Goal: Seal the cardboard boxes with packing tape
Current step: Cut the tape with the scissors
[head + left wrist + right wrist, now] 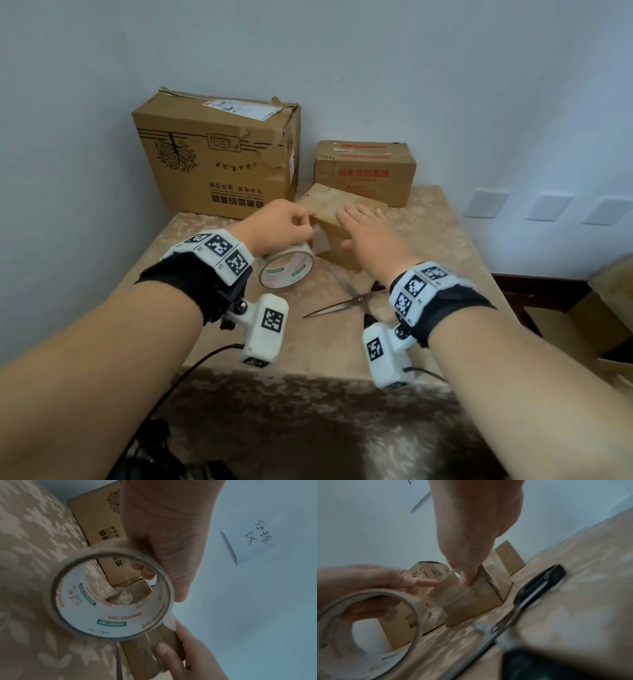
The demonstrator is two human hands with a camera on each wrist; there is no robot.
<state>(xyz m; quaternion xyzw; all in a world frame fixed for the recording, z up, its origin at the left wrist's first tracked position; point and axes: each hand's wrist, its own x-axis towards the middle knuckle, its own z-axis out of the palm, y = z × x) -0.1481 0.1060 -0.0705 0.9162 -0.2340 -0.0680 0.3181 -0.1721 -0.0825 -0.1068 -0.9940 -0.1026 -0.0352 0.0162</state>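
A small brown cardboard box (325, 205) lies mid-table, tilted. My right hand (359, 221) lies flat on its top with fingers straight, and the thumb (467, 580) presses clear tape onto the near side of the small box (471, 601). My left hand (291, 224) grips a roll of clear packing tape (287, 270) just left of the box. In the left wrist view a strip runs from the tape roll (111, 623) onto the small box's side (145, 649). The left fingertips are hidden behind the roll.
A large cardboard box (215, 154) and a medium one (364, 171) stand at the back against the wall. Scissors (342, 303) lie on the patterned tablecloth (428, 246) just in front of the small box, under my right wrist. More cardboard (613, 284) sits off the table's right edge.
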